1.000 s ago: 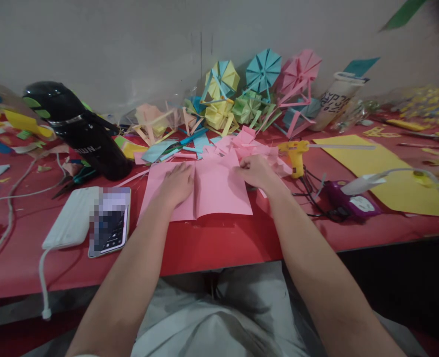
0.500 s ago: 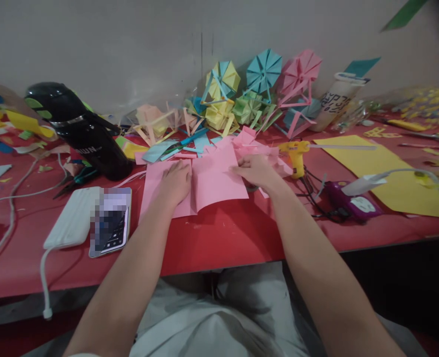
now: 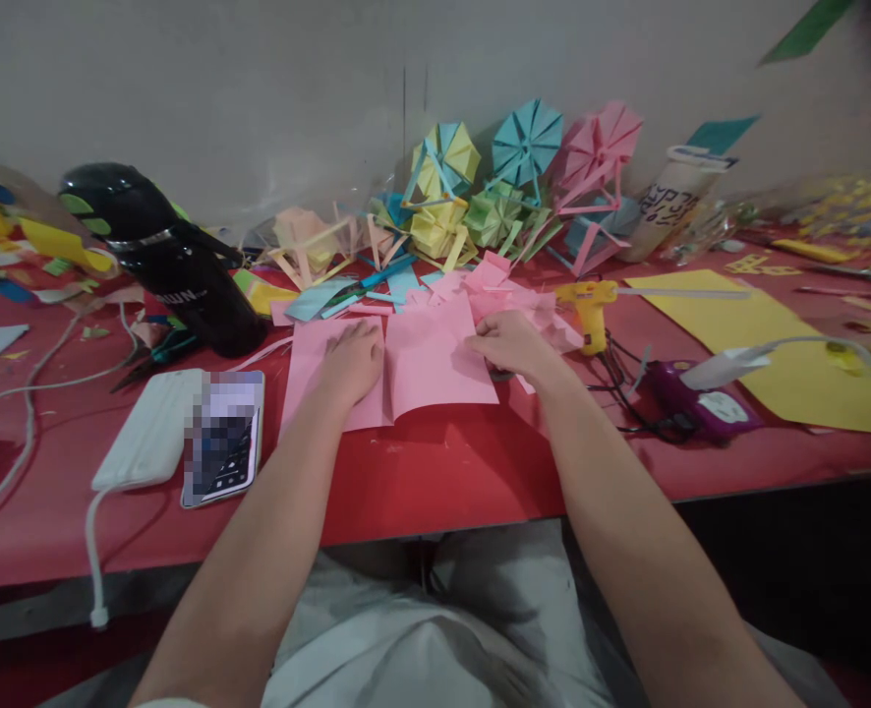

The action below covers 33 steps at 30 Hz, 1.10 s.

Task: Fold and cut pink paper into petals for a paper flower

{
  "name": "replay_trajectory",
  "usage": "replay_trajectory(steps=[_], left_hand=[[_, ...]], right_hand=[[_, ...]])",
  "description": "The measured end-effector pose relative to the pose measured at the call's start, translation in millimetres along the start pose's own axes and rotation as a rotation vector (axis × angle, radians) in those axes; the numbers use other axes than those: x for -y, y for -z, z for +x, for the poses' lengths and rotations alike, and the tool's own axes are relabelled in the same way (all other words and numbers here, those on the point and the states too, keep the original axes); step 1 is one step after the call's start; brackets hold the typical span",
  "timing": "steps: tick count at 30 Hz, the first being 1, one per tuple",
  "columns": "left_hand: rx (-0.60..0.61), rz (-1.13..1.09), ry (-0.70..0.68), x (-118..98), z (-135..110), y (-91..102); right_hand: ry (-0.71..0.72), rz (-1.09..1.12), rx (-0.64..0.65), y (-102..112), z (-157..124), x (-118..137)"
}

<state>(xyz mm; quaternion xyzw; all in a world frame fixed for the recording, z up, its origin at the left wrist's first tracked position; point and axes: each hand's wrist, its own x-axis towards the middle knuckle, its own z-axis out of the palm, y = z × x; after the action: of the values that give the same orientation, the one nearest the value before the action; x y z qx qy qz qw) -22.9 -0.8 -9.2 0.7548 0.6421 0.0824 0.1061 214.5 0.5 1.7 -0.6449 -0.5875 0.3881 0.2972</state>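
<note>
A pink sheet of paper (image 3: 439, 369) with a crease down its middle lies opened out on the red table in front of me. My left hand (image 3: 353, 362) rests flat on the left half, fingers stretched forward. At the right edge of the sheet, my right hand (image 3: 513, 344) pinches the paper between thumb and curled fingers. That right half is lifted slightly off the table and bends. Behind the sheet is a heap of pink paper pieces (image 3: 491, 275), partly covered by it.
A black bottle (image 3: 192, 285), a white power bank (image 3: 151, 428) and a phone (image 3: 225, 442) are on the left. To the right are a yellow glue gun (image 3: 590, 315), a purple power socket (image 3: 701, 398) and yellow paper (image 3: 789, 344). Folded paper wheels (image 3: 528, 143) line the wall.
The whole view has shifted slightly. Both hands keep their places on the pink paper, and its right half sits a touch lower.
</note>
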Motion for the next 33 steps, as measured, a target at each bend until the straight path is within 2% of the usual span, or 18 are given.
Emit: replay_trajectory(steps=[3, 9, 12, 16, 23, 28, 33], left_hand=[[-0.016, 0.004, 0.006, -0.4, 0.7, 0.6], [-0.106, 0.008, 0.035, 1.0, 2.1, 3.6], [-0.053, 0.027, 0.018, 1.3, 1.0, 3.5], [0.014, 0.031, -0.004, 2.6, 1.3, -0.2], [0.013, -0.006, -0.014, 6.8, 4.7, -4.7], [0.031, -0.001, -0.006, 7.0, 4.9, -4.7], [0.009, 0.006, -0.012, 6.7, 6.3, -4.3]], right_hand=[[0.018, 0.039, -0.037, 0.8, -2.0, 3.9], [-0.005, 0.052, -0.021, 0.4, -6.9, 11.9], [-0.010, 0.039, -0.065, -0.2, -6.8, 11.7], [0.018, 0.004, -0.048, -0.2, -2.3, 5.3], [0.058, -0.086, -0.007, 0.1, 1.6, -1.8], [0.080, -0.139, -0.032, 1.5, 1.0, -2.0], [0.032, -0.049, -0.042, 6.2, -5.7, 6.0]])
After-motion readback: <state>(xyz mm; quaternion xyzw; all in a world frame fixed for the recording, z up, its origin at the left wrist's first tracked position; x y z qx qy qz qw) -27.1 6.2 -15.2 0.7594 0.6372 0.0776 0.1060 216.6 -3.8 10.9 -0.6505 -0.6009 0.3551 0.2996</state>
